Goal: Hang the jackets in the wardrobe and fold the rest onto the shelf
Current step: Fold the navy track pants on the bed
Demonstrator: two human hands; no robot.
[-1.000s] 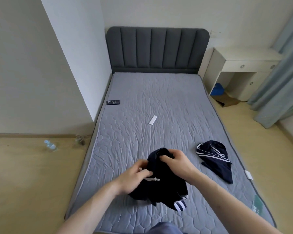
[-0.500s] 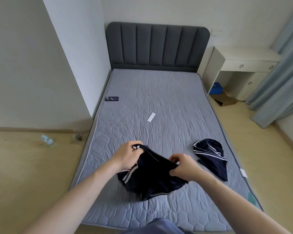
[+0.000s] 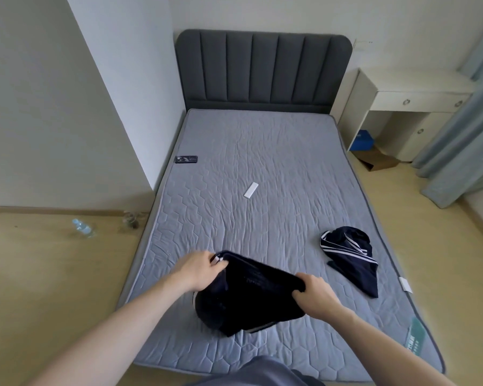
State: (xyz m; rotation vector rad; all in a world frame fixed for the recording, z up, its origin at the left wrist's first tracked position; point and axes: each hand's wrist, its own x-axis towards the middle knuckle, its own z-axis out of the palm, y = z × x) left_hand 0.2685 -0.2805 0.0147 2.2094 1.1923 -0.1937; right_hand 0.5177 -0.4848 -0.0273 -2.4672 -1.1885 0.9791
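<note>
A dark navy garment with white stripes [image 3: 246,296] is stretched between my two hands just above the near end of the grey mattress [image 3: 262,162]. My left hand [image 3: 200,270] grips its left top corner, where a striped band shows. My right hand [image 3: 315,295] grips its right top corner. The cloth hangs down from that edge and bunches on the mattress. A second navy garment with white stripes [image 3: 352,259] lies crumpled on the mattress to the right, apart from my hands.
A small white flat object [image 3: 251,190] lies mid-mattress and a dark phone [image 3: 186,159] sits at its left edge. A white desk [image 3: 407,107] and a curtain [image 3: 463,140] stand right. A water bottle [image 3: 83,227] lies on the floor left. A white wall corner [image 3: 129,93] juts beside the bed.
My hands have moved apart, spreading the bunched garment out by its top edge. The left hand went left and away from me, the right hand stayed near. The other garment has not moved.
</note>
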